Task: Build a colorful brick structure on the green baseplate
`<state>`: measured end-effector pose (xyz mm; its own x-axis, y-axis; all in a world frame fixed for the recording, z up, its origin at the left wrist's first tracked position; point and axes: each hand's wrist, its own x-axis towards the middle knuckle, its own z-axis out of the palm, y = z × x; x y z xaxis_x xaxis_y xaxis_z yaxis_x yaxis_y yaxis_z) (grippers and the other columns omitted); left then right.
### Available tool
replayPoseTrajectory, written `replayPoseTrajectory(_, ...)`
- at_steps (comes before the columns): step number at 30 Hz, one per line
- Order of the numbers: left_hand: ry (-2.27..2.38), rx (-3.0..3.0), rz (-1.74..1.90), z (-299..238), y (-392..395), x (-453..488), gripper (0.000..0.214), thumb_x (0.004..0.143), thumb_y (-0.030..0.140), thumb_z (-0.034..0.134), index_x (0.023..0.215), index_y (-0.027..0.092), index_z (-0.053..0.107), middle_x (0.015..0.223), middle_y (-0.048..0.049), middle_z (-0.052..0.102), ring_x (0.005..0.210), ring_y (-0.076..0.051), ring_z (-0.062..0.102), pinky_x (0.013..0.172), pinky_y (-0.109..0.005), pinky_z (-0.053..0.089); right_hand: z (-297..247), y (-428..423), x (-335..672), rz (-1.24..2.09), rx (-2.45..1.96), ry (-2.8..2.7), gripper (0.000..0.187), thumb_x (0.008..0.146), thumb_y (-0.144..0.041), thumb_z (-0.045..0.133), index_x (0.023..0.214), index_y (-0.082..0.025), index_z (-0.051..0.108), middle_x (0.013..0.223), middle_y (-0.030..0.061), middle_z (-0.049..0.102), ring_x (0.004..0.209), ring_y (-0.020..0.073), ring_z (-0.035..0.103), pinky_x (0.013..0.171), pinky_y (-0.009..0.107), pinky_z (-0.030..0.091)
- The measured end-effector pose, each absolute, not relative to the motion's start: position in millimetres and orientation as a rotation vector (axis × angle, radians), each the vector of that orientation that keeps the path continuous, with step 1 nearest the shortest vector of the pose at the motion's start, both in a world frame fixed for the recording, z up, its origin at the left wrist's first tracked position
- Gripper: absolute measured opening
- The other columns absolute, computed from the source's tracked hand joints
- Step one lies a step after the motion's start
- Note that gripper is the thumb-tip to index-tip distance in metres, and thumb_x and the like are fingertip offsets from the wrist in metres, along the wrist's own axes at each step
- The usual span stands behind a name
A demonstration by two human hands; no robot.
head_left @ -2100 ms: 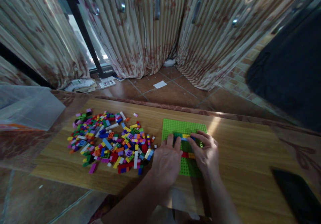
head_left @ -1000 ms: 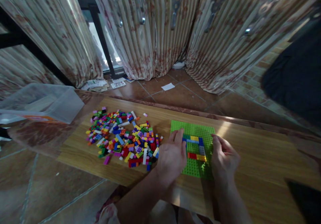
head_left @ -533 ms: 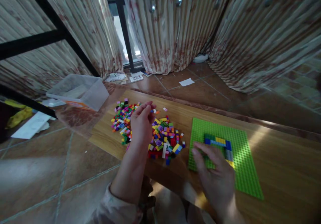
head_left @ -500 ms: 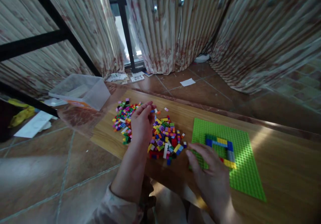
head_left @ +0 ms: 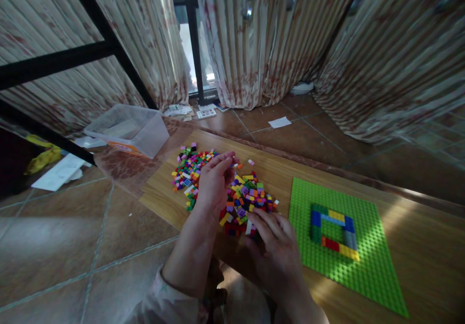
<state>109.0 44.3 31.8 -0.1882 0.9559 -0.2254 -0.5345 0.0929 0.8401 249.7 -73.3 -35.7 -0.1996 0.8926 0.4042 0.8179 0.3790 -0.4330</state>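
Observation:
A pile of small coloured toy bricks [head_left: 250, 191] lies spread on the wooden table. Over its middle is my left hand [head_left: 216, 176], its fingertips pinched together; whatever may be between them is hidden. My right hand [head_left: 274, 244] reaches over the near right edge of the pile, thumb and fingers apart, with a white brick [head_left: 249, 227] by its fingertips. To the right lies a green baseplate [head_left: 366, 278]. A rectangular ring of bricks [head_left: 330, 244], in blue, green, yellow, red and grey, stands on it around a bare green middle.
The wooden table [head_left: 160, 188] runs from left to lower right. Beyond its left end stands a clear plastic bin [head_left: 154, 132]. Striped curtains [head_left: 254, 48] hang behind, papers [head_left: 279, 122] lie on the tiled floor, and a black metal frame [head_left: 134, 79] rises at left.
My right hand has moved left from the baseplate's edge to the brick pile, uncovering the ring of bricks. My left hand stays pinched over the pile. The whole view has shifted slightly.

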Motion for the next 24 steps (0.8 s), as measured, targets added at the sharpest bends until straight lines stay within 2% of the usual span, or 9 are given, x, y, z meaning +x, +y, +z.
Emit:
replayPoseTrajectory(6,1.041,0.577,1.432,30.2,44.3,109.1,0.025,0.064,0.020,0.073,0.087,0.010,0.069,0.074,-0.0017,0.067,0.049,-0.002,0.048,0.046,-0.014,0.032,-40.5,-70.9,243.0,0.153,-1.479,-2.035,0.040,0.081,-0.018,0.060,0.121,-0.021,0.062,0.124,0.0064,0.064,0.112,0.0305,0.051,0.096,0.050,0.044)
replayPoseTrajectory(12,1.054,0.665,1.370,32.4,41.4,114.8,0.023,0.066,0.024,0.073,0.086,0.012,0.070,0.075,-0.0012,0.067,0.050,-0.003,0.046,0.046,-0.015,0.031,-30.6,-68.1,242.7,0.270,-1.402,-1.812,0.036,0.082,-0.018,0.063,0.118,-0.024,0.064,0.119,0.0062,0.065,0.111,0.0246,0.054,0.095,0.044,0.047)
replayPoseTrajectory(15,1.044,0.800,1.237,33.0,36.0,123.7,0.022,0.070,0.028,0.072,0.087,0.014,0.071,0.078,-0.0020,0.069,0.054,-0.004,0.048,0.051,-0.015,0.035,-20.1,-66.6,250.8,0.452,-1.368,-1.439,0.035,0.082,-0.023,0.067,0.116,-0.027,0.065,0.121,0.0048,0.064,0.111,0.0209,0.057,0.095,0.040,0.048)
replayPoseTrajectory(19,0.987,0.935,0.927,31.7,21.8,144.3,0.025,0.074,0.033,0.071,0.090,0.014,0.072,0.078,-0.0025,0.069,0.063,-0.008,0.056,0.059,-0.019,0.041,-10.4,-62.1,270.8,0.799,-1.252,-0.864,0.036,0.081,-0.030,0.069,0.117,-0.031,0.064,0.116,0.0034,0.067,0.100,0.0176,0.064,0.089,0.037,0.051)
replayPoseTrajectory(24,0.770,0.890,0.651,28.0,0.8,171.4,0.035,0.075,0.047,0.070,0.083,0.012,0.070,0.072,-0.0016,0.063,0.061,-0.009,0.058,0.056,-0.019,0.039,-8.2,-58.9,287.8,1.016,-1.089,-0.574,0.038,0.080,-0.035,0.069,0.118,-0.034,0.064,0.125,0.0029,0.065,0.111,0.0190,0.062,0.094,0.039,0.050)
